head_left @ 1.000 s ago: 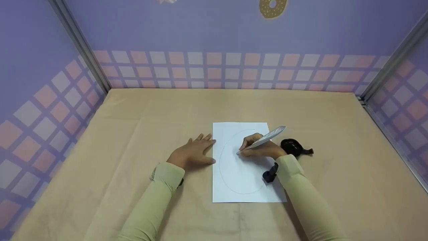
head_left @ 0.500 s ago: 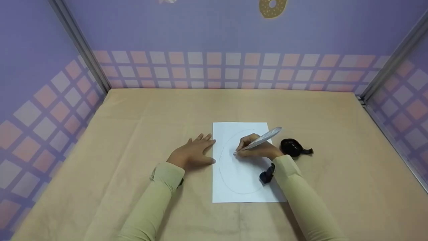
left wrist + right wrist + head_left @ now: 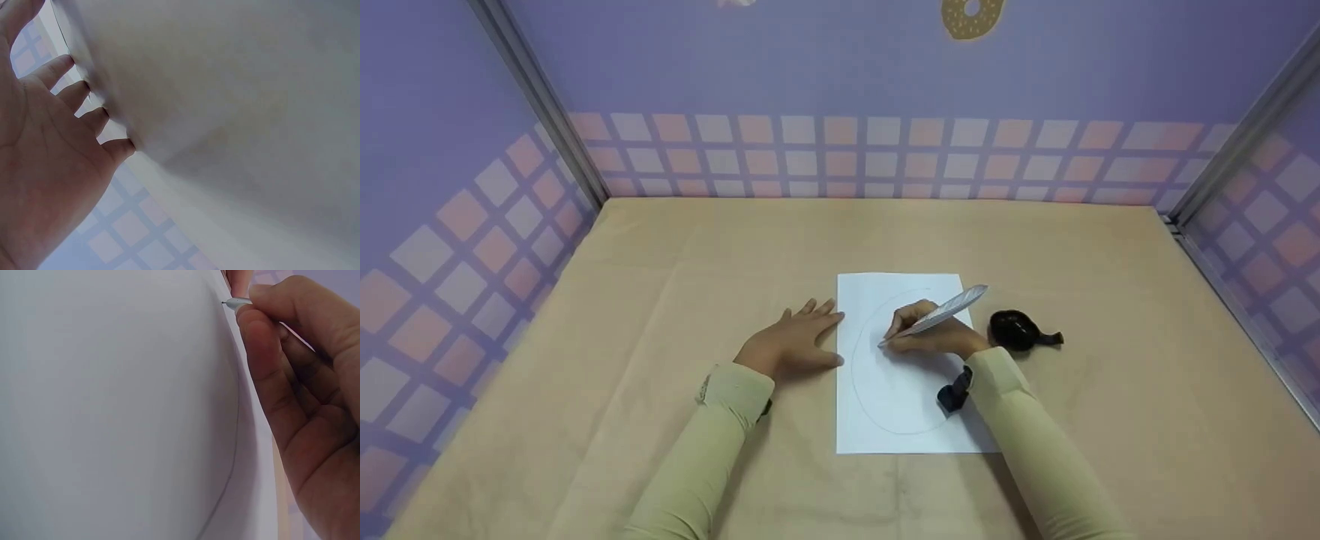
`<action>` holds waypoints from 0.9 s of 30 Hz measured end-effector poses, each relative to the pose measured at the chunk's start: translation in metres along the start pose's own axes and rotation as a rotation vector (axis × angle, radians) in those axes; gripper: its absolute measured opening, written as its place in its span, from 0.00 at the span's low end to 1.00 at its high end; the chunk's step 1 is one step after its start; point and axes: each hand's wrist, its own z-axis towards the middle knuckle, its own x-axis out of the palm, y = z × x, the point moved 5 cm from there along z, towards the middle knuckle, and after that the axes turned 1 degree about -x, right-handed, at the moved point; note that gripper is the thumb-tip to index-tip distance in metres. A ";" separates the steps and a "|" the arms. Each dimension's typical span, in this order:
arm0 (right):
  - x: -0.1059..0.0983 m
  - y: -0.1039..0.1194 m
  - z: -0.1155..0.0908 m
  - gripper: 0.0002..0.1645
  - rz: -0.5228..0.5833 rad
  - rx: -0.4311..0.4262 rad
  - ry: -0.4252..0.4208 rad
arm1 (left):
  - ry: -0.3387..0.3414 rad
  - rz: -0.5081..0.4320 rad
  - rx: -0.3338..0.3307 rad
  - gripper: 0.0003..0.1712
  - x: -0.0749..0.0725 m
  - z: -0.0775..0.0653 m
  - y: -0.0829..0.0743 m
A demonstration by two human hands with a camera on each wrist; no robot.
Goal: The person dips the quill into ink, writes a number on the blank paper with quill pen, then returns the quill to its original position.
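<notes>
A white sheet of paper (image 3: 877, 420) lies on the table, bearing a thin curved line like a large oval. My right hand (image 3: 930, 334) pinches a feather-shaped pen (image 3: 949, 309), its grey plume slanting up to the right. In the right wrist view the pen tip (image 3: 230, 302) pokes out between thumb and fingers, right at the paper's surface inside the drawn line (image 3: 233, 455). My left hand (image 3: 795, 341) rests flat with fingers spread, thumb and fingertips at the paper's left edge. The left wrist view shows its palm (image 3: 50, 152) with fingertips pressed down.
A small black pan-shaped dish (image 3: 1014, 330) with a short handle sits right of the paper, beside the right forearm. A black wrist camera (image 3: 952, 397) hangs under the right wrist over the sheet. A beige cloth (image 3: 660, 262) covers the table, with patterned walls around it.
My right hand and the pen have slid slightly left across the paper, the tip nearing the oval's left side. The left hand and the sheet have stayed put.
</notes>
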 end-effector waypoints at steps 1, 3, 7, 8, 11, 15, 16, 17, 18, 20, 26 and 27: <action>0.000 0.000 0.000 0.08 0.007 -0.008 0.004 | 0.001 0.000 -0.001 0.46 0.000 0.000 0.000; 0.001 0.000 0.002 0.08 0.019 -0.017 0.006 | 0.000 0.002 -0.001 0.46 0.000 0.000 0.000; 0.003 0.000 0.004 0.08 0.027 -0.024 0.012 | 0.003 0.010 -0.005 0.46 0.000 0.000 0.000; 0.004 0.000 0.004 0.07 0.024 -0.022 0.013 | 0.003 0.010 -0.004 0.46 0.000 0.000 0.000; 0.005 0.001 0.005 0.06 0.025 -0.016 0.016 | 0.003 0.005 -0.001 0.46 0.000 0.000 0.000; 0.007 0.004 0.005 0.06 0.037 -0.014 0.015 | -0.001 0.000 0.008 0.46 0.000 -0.001 0.000; 0.007 0.004 0.005 0.06 0.038 -0.013 0.013 | -0.003 -0.004 0.009 0.46 0.000 -0.001 0.000; 0.007 0.004 0.006 0.06 0.039 -0.012 0.014 | -0.004 -0.007 0.011 0.46 0.000 -0.001 0.000; 0.008 0.004 0.006 0.07 0.036 -0.011 0.014 | -0.005 -0.008 0.010 0.46 0.000 -0.002 0.000; 0.009 0.004 0.007 0.07 0.029 -0.008 0.015 | -0.007 -0.014 0.007 0.46 -0.001 -0.002 0.000; 0.013 0.006 0.010 0.07 0.002 -0.010 0.024 | -0.015 -0.016 0.003 0.46 -0.001 -0.003 -0.002; 0.013 0.006 0.010 0.07 0.000 -0.013 0.026 | -0.016 -0.017 0.004 0.46 -0.002 -0.003 -0.002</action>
